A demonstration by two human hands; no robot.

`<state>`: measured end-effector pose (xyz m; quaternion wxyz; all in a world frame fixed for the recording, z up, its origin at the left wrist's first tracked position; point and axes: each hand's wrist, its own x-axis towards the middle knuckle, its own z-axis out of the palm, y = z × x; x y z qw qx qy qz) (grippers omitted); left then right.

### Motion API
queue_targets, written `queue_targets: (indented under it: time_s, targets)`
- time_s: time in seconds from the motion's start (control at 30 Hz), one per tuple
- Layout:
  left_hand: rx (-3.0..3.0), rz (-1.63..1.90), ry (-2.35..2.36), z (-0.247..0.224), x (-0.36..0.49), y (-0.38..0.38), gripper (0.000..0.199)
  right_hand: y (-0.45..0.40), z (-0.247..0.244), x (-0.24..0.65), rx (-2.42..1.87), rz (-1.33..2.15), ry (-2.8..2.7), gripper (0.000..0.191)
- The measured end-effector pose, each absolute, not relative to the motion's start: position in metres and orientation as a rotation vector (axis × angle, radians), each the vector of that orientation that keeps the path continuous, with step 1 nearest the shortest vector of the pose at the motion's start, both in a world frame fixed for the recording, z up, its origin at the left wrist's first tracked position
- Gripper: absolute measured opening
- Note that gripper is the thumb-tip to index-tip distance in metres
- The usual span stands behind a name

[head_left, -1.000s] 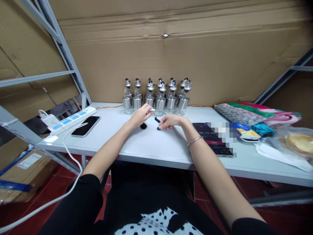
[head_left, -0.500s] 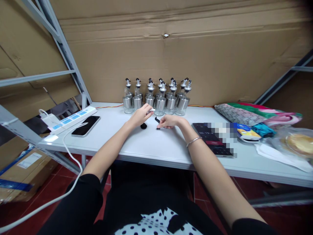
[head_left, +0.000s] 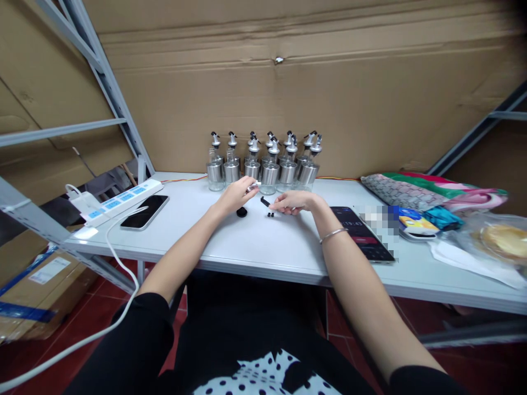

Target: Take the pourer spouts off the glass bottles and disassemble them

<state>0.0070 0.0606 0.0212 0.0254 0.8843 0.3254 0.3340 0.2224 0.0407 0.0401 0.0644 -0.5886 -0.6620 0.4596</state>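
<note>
My left hand [head_left: 237, 194] is closed around a small silvery pourer part [head_left: 254, 186], its fingers hiding much of it. Below that hand a round black stopper [head_left: 241, 212] rests on the white table. My right hand [head_left: 293, 202] is pinched, its fingertips at the lower end of a short black lever piece [head_left: 265, 202]. Just under those fingertips lie tiny black pieces [head_left: 270, 214]. Behind both hands stand several glass bottles [head_left: 269, 174] with steel bands. Most carry silver-and-black pourers; two in the front left show bare necks.
On the left are a white power strip [head_left: 123, 202], a phone [head_left: 145, 212] and a white cable [head_left: 119, 258]. A larger phone [head_left: 373, 249] with a timer lies right of my right arm. Farther right are a colourful fabric bundle [head_left: 436, 189] and a clear food container [head_left: 502, 237].
My right hand has moved slightly up and right, from the tiny black pieces to the end of the black lever piece. My left hand has stayed nearly still.
</note>
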Motion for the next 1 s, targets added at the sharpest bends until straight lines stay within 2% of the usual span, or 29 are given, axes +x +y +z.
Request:
queue_targets:
  time_s: [0.27,0.4,0.57,0.7,0.83,1.0]
  targets:
    - [2.637,0.979,1.098,0.022,0.007,0.059,0.033,0.024,0.053,0.193,-1.24,1.205,-1.84,0.031]
    - [2.623,1.046,1.131,0.024,0.008,0.055,0.039,0.026,0.047,0.175,-1.174,1.184,-1.728,0.029]
    - [2.7,1.164,1.069,0.024,0.012,0.052,0.026,0.033,0.041,0.173,-1.21,1.092,-1.63,0.04]
    - [2.822,1.197,1.121,0.025,0.012,0.055,0.017,0.034,0.041,0.171,-1.103,1.072,-1.568,0.039]
    - [2.932,1.262,1.198,0.024,0.009,0.056,0.018,0.033,0.039,0.169,-0.999,1.108,-1.643,0.029]
    - [2.937,1.359,1.315,0.025,0.01,0.053,0.025,0.038,0.036,0.172,-0.935,1.048,-1.633,0.026]
